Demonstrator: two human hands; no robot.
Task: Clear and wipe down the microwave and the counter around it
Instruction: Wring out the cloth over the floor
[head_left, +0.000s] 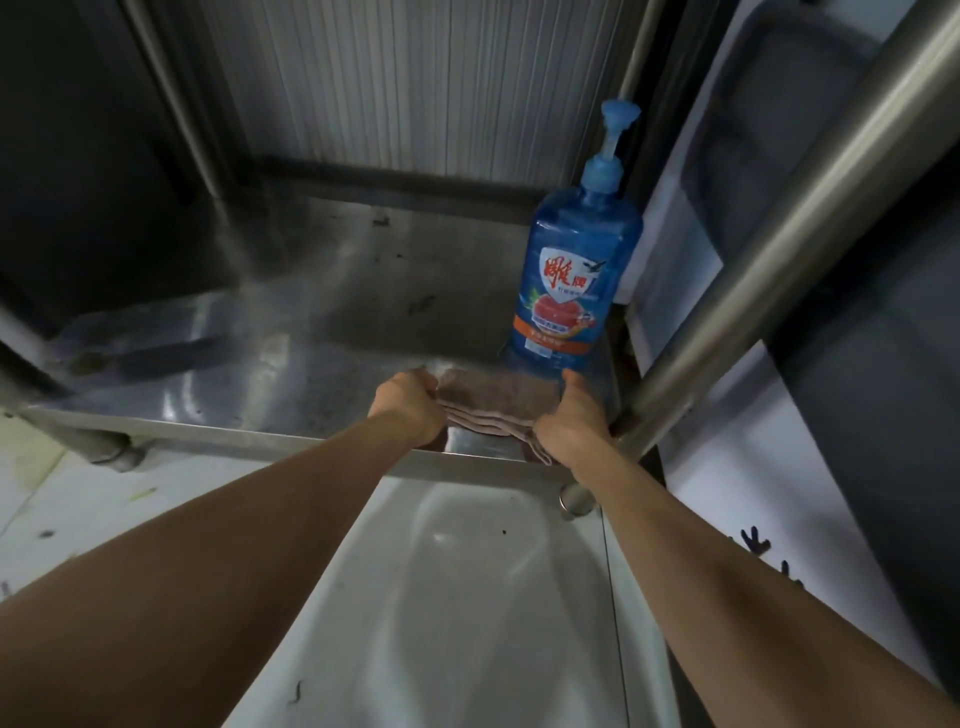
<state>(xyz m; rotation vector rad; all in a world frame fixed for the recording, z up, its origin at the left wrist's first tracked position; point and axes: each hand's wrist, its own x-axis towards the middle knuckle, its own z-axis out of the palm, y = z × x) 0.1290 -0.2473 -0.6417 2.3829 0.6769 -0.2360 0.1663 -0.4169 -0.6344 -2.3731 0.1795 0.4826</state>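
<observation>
Left hand (410, 410) and right hand (569, 421) each clamp one end of a folded brown cloth (493, 405) lying at the steel desk's (291, 364) front edge; blue detergent bottle (576, 270) (pump-topped) stands just beyond, at one o'clock.
</observation>
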